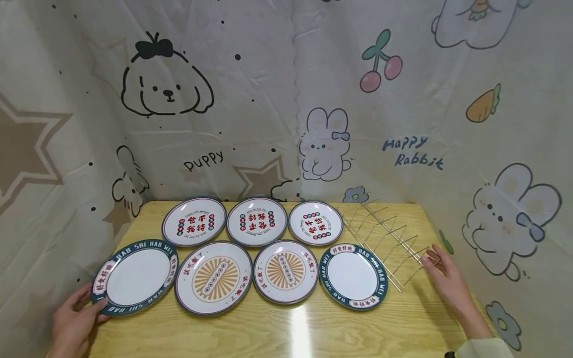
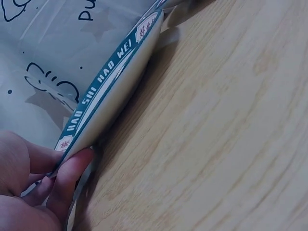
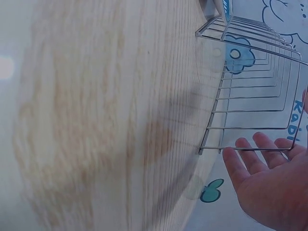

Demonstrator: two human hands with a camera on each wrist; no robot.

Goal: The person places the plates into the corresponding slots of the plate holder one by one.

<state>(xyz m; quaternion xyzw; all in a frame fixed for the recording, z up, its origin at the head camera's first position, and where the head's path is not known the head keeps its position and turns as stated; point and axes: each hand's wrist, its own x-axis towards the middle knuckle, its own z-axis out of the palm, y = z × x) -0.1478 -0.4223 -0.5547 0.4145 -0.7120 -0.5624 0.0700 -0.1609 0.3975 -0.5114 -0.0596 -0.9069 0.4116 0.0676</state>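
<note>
At the left front lies a green-rimmed plate point(image 1: 139, 276) with white lettering. My left hand point(image 1: 77, 318) pinches its near left rim; the left wrist view shows the thumb and fingers on the edge of this plate point(image 2: 103, 91), which looks slightly tilted. My right hand point(image 1: 447, 281) holds the near right end of a metal wire rack point(image 1: 380, 238). In the right wrist view, fingers of that hand point(image 3: 272, 178) lie behind an end wire of the rack point(image 3: 255, 110), with the thumb mostly cut off at the frame's edge. No plate stands in the rack.
Three white plates with red characters point(image 1: 194, 222) form the back row. Two sunburst plates point(image 1: 214, 278) and a smaller green-rimmed plate point(image 1: 353, 277) lie in front, the last one beside the rack. Patterned cloth point(image 1: 264, 99) surrounds the wooden table point(image 1: 250, 338).
</note>
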